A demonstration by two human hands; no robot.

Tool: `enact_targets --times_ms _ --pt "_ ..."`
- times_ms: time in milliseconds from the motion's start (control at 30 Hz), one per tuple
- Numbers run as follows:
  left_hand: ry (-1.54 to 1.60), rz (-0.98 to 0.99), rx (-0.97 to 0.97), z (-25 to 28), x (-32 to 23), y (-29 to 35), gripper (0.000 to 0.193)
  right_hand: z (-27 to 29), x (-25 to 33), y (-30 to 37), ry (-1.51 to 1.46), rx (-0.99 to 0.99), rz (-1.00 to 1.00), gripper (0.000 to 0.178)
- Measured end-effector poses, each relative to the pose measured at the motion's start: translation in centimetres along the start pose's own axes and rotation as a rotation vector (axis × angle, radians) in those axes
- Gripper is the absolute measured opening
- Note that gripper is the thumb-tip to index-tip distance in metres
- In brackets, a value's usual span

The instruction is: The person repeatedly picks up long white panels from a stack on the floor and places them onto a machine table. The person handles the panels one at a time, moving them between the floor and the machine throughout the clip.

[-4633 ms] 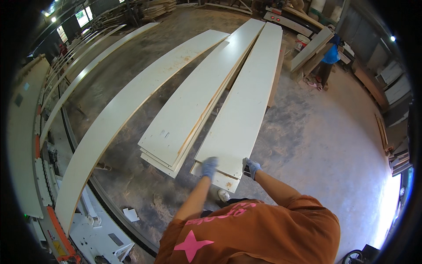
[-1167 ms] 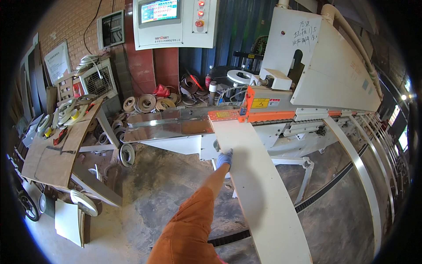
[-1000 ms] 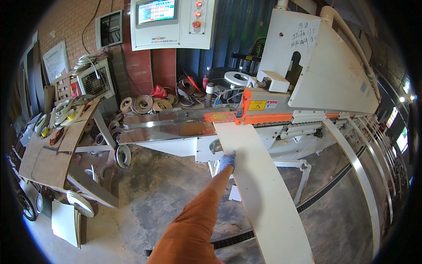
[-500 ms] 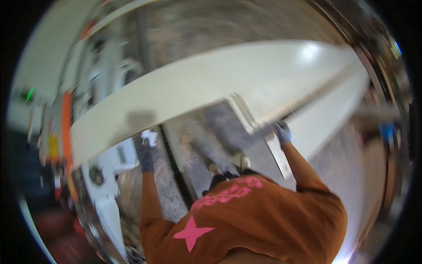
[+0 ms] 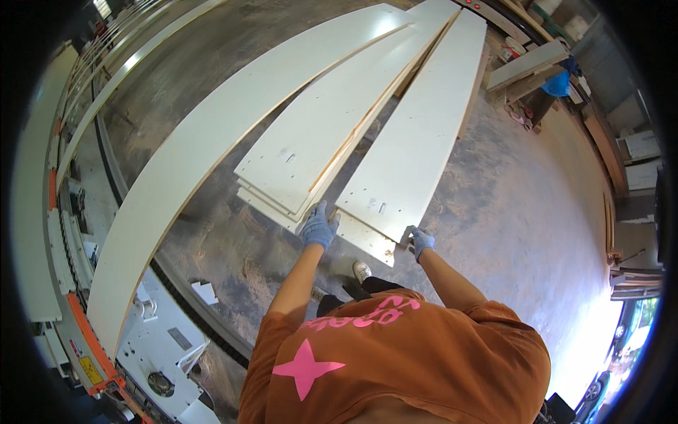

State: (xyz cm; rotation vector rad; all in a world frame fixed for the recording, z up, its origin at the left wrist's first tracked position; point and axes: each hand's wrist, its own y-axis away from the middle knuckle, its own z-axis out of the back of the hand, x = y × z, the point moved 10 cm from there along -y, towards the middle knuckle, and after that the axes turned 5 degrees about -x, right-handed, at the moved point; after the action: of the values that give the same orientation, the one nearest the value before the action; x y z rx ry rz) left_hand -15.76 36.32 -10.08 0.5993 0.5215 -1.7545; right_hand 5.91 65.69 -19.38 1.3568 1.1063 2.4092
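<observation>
My left hand (image 5: 319, 227), in a blue-grey glove, lies at the near corner of a stack of white boards (image 5: 293, 173), beside the gap between two stacks. Its fingers stretch forward, apart, along the board edges. At the near right corner of another long white board (image 5: 409, 141) is my right hand (image 5: 421, 242), also gloved, its fingers curled round the corner. Another white board (image 5: 378, 242) shows beneath that one. Small holes dot the near ends of the top boards. A long curved white board (image 5: 180, 152) stretches out on my left.
Along the left stands a machine with a white bed (image 5: 166, 353) and an orange strip (image 5: 88, 336). A dark rail (image 5: 201, 321) runs on the floor beside it. Far right are leaning planks (image 5: 526, 67) and a blue bag (image 5: 558, 83). Sawdust marks the concrete floor (image 5: 508, 205).
The view has swung and sharpened, bringing several separate boards into sight. My left hand has moved right, from beside the curved board to the stack's corner. My right hand is now at a board's near corner.
</observation>
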Motion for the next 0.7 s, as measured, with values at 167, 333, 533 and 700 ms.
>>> enact_targets --times_ms 167,333,533,700 --pt "-0.048 0.225 0.107 -5.7 -2.2 -1.8 0.048 0.7 1.7 -1.6 -0.020 0.136 -0.012 0.026" --pt "0.100 -0.052 -0.096 -8.0 -3.5 3.8 0.047 3.0 -2.3 -6.1 -0.255 0.216 -0.262 0.024" --pt "0.781 0.477 0.221 -14.9 -3.6 10.5 0.048 1.5 -2.8 -1.5 -0.153 0.432 -0.247 0.030" --pt "1.255 0.660 0.129 -8.8 -4.4 16.8 0.043 -0.8 -5.5 9.9 -0.053 0.694 -0.317 0.038"
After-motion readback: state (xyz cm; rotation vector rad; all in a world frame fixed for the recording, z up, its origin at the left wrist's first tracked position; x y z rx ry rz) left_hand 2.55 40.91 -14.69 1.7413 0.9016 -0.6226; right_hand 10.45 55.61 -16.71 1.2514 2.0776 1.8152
